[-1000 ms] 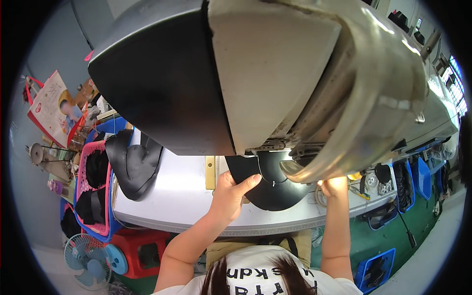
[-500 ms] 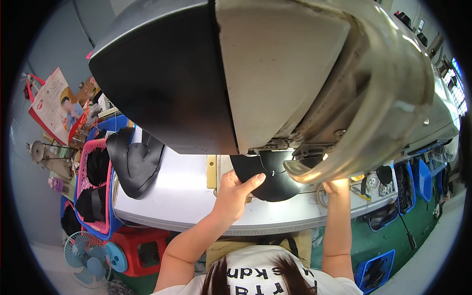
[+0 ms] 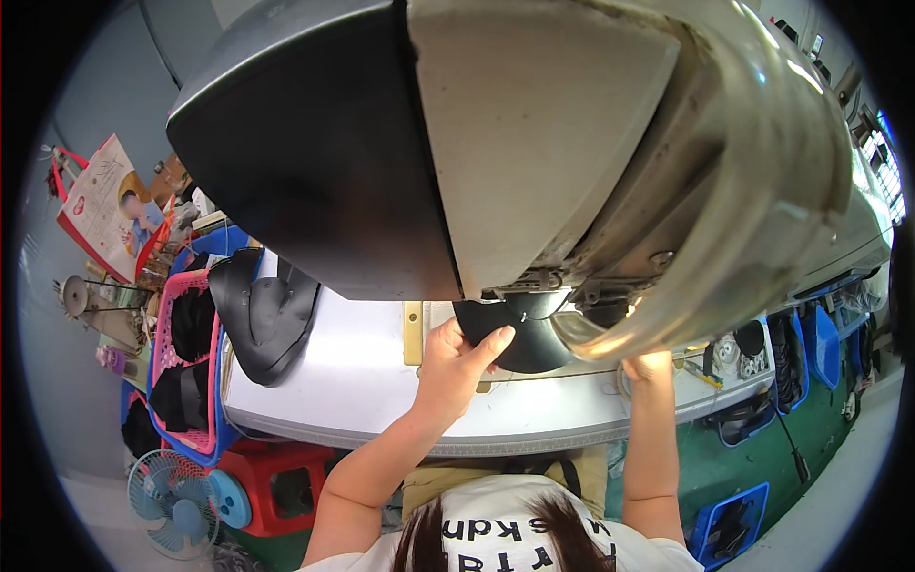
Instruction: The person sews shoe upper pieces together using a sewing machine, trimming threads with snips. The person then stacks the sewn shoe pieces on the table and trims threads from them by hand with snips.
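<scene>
Fingers over cluttered grey worktable

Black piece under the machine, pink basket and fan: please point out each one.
Black piece [image 3: 522, 345], head view, on its lower middle beside the left hand's fingertips.
Pink basket [image 3: 160, 355], head view, on its left rim.
Fan [image 3: 172, 500], head view, on its grille centre.

We find only one printed package: a flat rectangular paper carrier bag, white and pale pink with red edges and red cord handles, bearing a printed picture on its face. It hangs tilted at the far left, above and to the left of the pink plastic basket, well apart from it. We see no labels, signs or screens.
</scene>
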Tool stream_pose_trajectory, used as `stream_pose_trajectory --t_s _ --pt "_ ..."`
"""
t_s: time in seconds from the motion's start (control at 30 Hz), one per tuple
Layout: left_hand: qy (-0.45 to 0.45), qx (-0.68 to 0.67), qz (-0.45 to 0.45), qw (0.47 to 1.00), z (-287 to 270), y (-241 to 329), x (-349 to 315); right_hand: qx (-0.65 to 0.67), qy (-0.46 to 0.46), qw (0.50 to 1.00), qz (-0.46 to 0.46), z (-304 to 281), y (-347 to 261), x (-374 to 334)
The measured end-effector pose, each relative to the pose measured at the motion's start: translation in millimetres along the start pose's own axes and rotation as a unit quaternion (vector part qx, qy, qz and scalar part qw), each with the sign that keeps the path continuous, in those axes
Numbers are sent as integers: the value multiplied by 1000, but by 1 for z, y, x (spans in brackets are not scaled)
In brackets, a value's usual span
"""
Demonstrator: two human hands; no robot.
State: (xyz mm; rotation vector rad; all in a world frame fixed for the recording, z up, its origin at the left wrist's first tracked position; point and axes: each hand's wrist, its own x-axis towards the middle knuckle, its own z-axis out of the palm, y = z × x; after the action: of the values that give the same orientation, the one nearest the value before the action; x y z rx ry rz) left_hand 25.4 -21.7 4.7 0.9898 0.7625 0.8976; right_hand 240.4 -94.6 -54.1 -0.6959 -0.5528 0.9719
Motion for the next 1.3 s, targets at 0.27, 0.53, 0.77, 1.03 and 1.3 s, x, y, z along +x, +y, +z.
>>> stream_pose_trajectory --t_s 0.27,0.53,0.77,1.03,1.3 --pt "-9 36 22 999 -13 2 11 -153 -29 988 4 22 -4 -25" --pt "-39 17 28 999 -23 3 25 -182 72 980 49 47 1 -52" --pt "29 -87 5 996 -3 0 4 -158 62 982 78 56 16 -74" --pt "60 -115 48 990 7 -13 0 -190 62 978 67 75 26 -88" --pt "-23 -114 37 993 31 -36 -6 -209 45 973 90 86 33 -97"
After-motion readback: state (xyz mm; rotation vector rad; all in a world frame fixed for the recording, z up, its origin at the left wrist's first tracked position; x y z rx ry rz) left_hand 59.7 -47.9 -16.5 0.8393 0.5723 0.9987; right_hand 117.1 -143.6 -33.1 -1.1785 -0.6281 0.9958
